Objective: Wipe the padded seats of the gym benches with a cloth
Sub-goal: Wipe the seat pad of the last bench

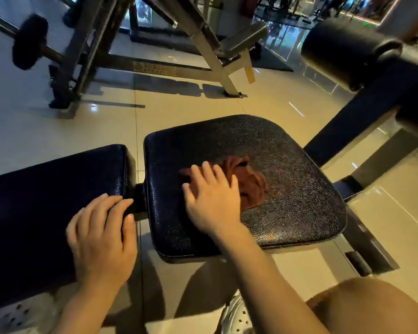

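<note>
Cloth (pixel 249 182): brown, crumpled, on black seat pad (pixel 287 189) | right hand (pixel 212 196): flat, fingers spread, pressing cloth | left hand (pixel 104 235): fingers straight, resting on long pad (pixel 46 201) corner | hands apart

The right hand (pixel 211 196) covers the near part of the brown cloth (pixel 247 182); the long back pad (pixel 46 208) runs off the left edge; the weight plate (pixel 29 42) and far machines are blurred
</note>
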A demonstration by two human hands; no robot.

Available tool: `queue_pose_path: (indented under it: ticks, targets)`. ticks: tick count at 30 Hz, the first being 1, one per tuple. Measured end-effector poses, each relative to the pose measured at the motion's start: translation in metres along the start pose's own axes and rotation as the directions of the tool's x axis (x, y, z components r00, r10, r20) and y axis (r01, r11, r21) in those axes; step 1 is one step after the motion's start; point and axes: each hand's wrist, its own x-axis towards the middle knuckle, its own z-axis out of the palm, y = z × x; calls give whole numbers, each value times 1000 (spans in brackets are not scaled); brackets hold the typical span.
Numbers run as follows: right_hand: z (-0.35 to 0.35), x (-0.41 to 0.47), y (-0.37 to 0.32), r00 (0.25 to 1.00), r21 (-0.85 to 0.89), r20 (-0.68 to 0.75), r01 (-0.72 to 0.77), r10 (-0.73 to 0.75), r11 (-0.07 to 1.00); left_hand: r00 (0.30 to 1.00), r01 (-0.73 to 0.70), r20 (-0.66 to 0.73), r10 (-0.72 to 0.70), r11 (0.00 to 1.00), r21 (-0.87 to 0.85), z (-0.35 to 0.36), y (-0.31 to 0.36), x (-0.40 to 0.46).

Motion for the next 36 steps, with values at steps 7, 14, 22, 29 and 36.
queue_pose_path:
  ticks: [7, 14, 22, 29, 36]
  targets:
    - [7, -44, -12, 988, 33, -62, 144, -142, 989, 999, -41, -29, 40, 999, -36, -20, 7, -10]
    - [-46, -52, 180, 935, -61, -114, -345, 337, 936, 998, -47, 29, 49, 997, -53, -28, -3, -22]
    - [-28, -89, 118, 951, -105, -204, -256, 231, 961, 1000, 13, 24, -11, 996, -92, -37, -11, -34]
    - [17, -110, -31, 956, -74, -34, 289, -292, 954, 998, 62, -18, -64, 995, -73, -43, -32, -41]
    - [25, -108, -35, 950, -227, -57, 287, -306, 931, 990, 114, -65, -123, 985, -128, -31, -39, -51]
